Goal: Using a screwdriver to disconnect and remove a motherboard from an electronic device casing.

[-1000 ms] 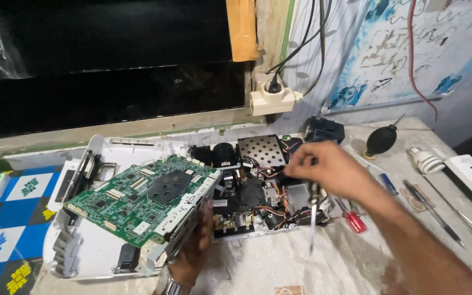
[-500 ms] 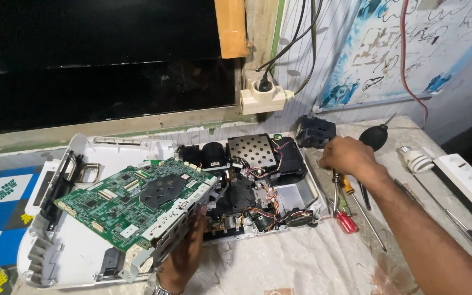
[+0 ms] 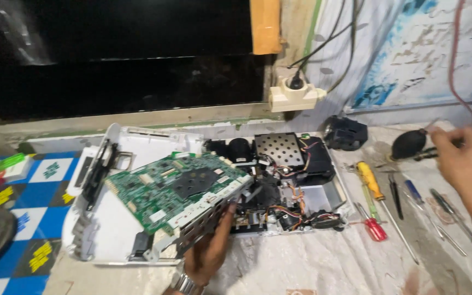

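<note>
My left hand (image 3: 208, 254) grips the near edge of a green circuit board (image 3: 176, 191) and holds it tilted up over the opened white device casing (image 3: 110, 235). To the board's right lie the exposed innards (image 3: 296, 186) with wires and a perforated metal plate (image 3: 279, 148). My right hand (image 3: 465, 158) is far right, blurred, with its fingers at the nozzle end of a black rubber air blower (image 3: 408, 143). Whether it grips the blower is unclear.
Screwdrivers lie on the white cloth right of the device, one yellow-handled (image 3: 368, 180), one red-handled (image 3: 375, 229), with slimmer tools (image 3: 443, 213) beside them. A black part (image 3: 345, 132) sits behind. A wall socket (image 3: 296, 93) with cables hangs above. A blue chequered mat (image 3: 28, 218) lies left.
My right hand left the device's innards, set a screwdriver down among the tools and moved right to the blower. My left hand keeps the board raised.
</note>
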